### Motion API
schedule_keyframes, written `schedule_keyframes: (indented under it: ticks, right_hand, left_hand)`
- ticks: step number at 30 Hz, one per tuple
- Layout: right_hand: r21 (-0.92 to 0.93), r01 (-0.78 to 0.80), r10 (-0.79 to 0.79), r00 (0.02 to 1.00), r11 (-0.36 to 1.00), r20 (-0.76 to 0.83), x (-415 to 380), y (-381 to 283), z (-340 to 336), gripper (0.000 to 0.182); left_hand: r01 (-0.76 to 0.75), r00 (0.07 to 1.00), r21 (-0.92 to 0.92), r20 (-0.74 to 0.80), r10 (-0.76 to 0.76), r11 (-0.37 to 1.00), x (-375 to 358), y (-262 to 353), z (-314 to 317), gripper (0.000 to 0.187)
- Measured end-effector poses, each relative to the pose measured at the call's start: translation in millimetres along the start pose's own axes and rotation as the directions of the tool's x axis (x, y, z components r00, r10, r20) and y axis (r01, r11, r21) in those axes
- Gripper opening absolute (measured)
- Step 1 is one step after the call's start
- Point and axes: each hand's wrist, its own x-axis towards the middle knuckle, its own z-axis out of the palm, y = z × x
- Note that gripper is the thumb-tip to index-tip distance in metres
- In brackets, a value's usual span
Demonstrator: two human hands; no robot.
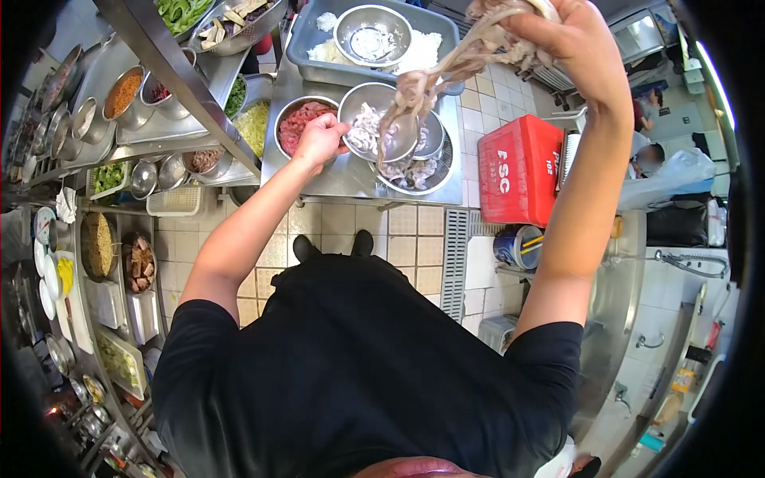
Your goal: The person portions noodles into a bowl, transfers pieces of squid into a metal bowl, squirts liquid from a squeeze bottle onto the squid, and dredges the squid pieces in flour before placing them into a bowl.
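My left hand (317,143) grips the rim of a steel bowl (406,119) that holds whitish cut pieces, perhaps squid. High at the upper right, my right hand (570,48) is closed around a bunch of pale, slimy squid-like strands (470,48). The strands hang down across the bowl's right side and hide part of it. Under and beside that bowl are another small steel bowl (433,135) and a strainer (446,169) with more greyish pieces. Just left of my left hand, a bowl (280,135) contains raw red meat.
Behind the bowls, a grey tub (299,56) holds white stuff and a steel bowl (373,36). A red crate (518,171) stands right of the steel table (319,187). Shelves with several food bowls and a metal post (183,88) are at left. Another person (649,159) is far right.
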Motion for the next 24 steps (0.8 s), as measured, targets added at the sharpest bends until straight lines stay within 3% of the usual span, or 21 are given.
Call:
schedule_keyframes:
  ticks: [2, 3, 4, 6, 7, 9, 11, 14, 17, 18, 19, 20, 21, 22, 24]
  right_hand:
    - [0.005, 0.022, -0.022, 0.999, 1.000, 0.044, 5, 5, 6, 0.026]
    - [-0.081, 0.215, -0.215, 0.977, 0.973, 0.013, 19, 53, 14, 0.023]
    - [-0.214, 0.015, 0.000, 0.998, 0.977, 0.070, 26, 69, 31, 0.024]
    - [-0.413, 0.138, -0.092, 0.987, 0.900, 0.130, 27, 106, 74, 0.039]
    - [-0.426, 0.053, 0.043, 0.976, 0.903, 0.212, 26, 117, 93, 0.039]
    - [-0.384, -0.007, 0.114, 0.960, 0.923, 0.256, 28, 155, 126, 0.025]
    - [-0.289, -0.029, 0.112, 0.954, 0.957, 0.278, 23, 167, 141, 0.024]
    - [-0.125, 0.050, -0.027, 0.983, 0.991, 0.180, 14, 171, 144, 0.021]
    - [-0.123, 0.033, -0.032, 0.999, 0.992, 0.009, -12, 167, 125, 0.018]
    - [-0.237, -0.061, 0.068, 0.997, 0.970, 0.021, -23, 173, 117, 0.017]
    - [-0.409, -0.186, 0.278, 0.944, 0.893, 0.177, -35, 180, 115, 0.018]
    - [-0.585, -0.251, 0.485, 0.826, 0.771, 0.285, -45, 194, 117, 0.019]
    - [-0.517, -0.117, 0.354, 0.851, 0.848, 0.388, -62, 242, 139, 0.022]
    - [-0.463, -0.014, 0.260, 0.841, 0.886, 0.474, -77, 278, 167, 0.039]
    - [-0.364, 0.195, 0.004, 0.878, 0.911, 0.479, -92, 307, 211, 0.051]
  left_hand:
    - [0.003, 1.000, -0.011, -0.006, -0.003, 1.000, 3, 2, -2, 0.024]
    - [-0.004, 1.000, -0.020, -0.011, 0.004, 1.000, 3, 5, -1, 0.023]
    - [-0.009, 1.000, -0.031, -0.016, 0.009, 0.999, 2, 9, 1, 0.023]
    - [-0.005, 1.000, -0.029, -0.023, 0.004, 1.000, 2, 10, 1, 0.022]
    - [0.004, 1.000, -0.016, -0.024, -0.004, 1.000, 5, 8, 1, 0.021]
    - [0.026, 0.999, -0.010, -0.031, -0.027, 1.000, 7, 0, -1, 0.018]
    - [0.047, 0.998, -0.023, -0.043, -0.048, 0.999, 11, -10, -2, 0.014]
    - [0.042, 0.996, -0.066, -0.071, -0.046, 0.997, 10, -17, -3, 0.015]
    - [0.008, 0.996, -0.122, -0.086, -0.018, 0.992, 11, -17, -8, 0.017]
    - [-0.020, 0.996, -0.139, -0.088, 0.008, 0.990, 10, -13, -12, 0.018]
    - [-0.047, 0.995, -0.156, -0.093, 0.033, 0.987, 8, -10, -16, 0.018]
    - [-0.076, 0.989, -0.130, -0.132, 0.058, 0.989, 4, -3, -19, 0.018]
    - [-0.074, 0.988, -0.132, -0.141, 0.055, 0.989, 5, 1, -24, 0.020]
    - [-0.084, 0.988, -0.136, -0.142, 0.065, 0.987, 6, 3, -29, 0.021]
    - [-0.098, 0.986, -0.125, -0.147, 0.079, 0.987, 3, 10, -31, 0.021]
